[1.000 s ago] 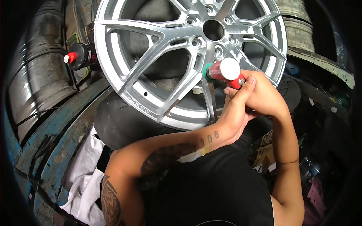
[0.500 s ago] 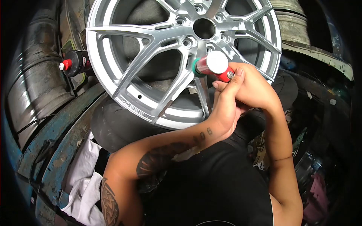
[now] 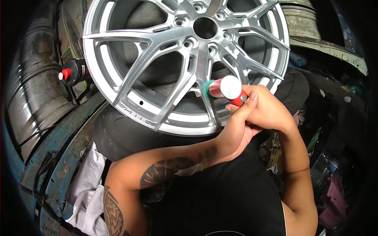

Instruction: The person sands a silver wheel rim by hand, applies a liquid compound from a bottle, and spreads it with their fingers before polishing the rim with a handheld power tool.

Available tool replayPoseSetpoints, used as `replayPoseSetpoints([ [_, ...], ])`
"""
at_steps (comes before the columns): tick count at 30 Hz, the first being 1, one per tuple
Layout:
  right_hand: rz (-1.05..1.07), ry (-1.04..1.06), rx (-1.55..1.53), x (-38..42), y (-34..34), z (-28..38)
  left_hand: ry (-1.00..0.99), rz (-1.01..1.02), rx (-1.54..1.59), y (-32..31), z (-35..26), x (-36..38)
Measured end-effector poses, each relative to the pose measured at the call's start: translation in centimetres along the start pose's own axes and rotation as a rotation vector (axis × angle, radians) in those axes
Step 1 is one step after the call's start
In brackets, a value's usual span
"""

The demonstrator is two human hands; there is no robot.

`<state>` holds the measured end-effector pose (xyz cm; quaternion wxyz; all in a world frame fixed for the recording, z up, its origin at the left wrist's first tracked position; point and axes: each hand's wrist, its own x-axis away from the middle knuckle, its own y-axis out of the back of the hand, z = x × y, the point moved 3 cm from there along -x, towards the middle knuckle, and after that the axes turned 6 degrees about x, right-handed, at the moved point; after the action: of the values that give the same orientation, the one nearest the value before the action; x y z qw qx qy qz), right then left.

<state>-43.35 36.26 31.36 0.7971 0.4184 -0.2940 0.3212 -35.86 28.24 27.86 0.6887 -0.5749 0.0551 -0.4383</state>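
A silver multi-spoke alloy wheel (image 3: 165, 114) rests tilted against my dark-trousered legs. My right hand (image 3: 269, 108) is closed around the handle of a small red polisher (image 3: 225, 89) with a pale round end. The polisher's green pad (image 3: 208, 90) meets a spoke near the lower part of the wheel. From below, my left hand (image 3: 238, 135) is closed on the same handle, its thumb lying along the top. Overlapping fingers hide most of the handle.
On the left, beside the rim, is a black bottle (image 3: 80, 72) with a red cap. Stacked dark metal barrels (image 3: 35, 82) and worn blue metal rails (image 3: 55, 135) line that side. White cloth (image 3: 86, 192) hangs lower left, and a purple cloth (image 3: 334, 200) lies lower right.
Both hands and the polisher have moved down along the spoke, from near the hub toward the outer rim. In view, the wheel has shifted slightly left.
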Motion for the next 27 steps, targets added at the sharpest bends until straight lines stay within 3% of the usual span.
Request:
replayPoseSetpoints([
  [6, 0.06, 0.026, 0.059, 0.7, 0.2, -0.6, 0.069, 0.053, -0.003, 0.4, 0.8, 0.3],
  [10, 0.059, 0.045, 0.066, -0.5, 0.7, 0.2, -0.002, 0.047, -0.009, 0.3, -0.1, -0.5],
  [13, -0.044, 0.107, 0.087, -2.2, 0.9, 0.7, -0.104, 0.022, -0.048, 0.0, -1.7, -1.3],
  [27, -0.265, 0.062, 0.0, -6.1, 1.7, 0.1, -0.103, 0.005, -0.205, -0.9, -5.9, -4.5],
])
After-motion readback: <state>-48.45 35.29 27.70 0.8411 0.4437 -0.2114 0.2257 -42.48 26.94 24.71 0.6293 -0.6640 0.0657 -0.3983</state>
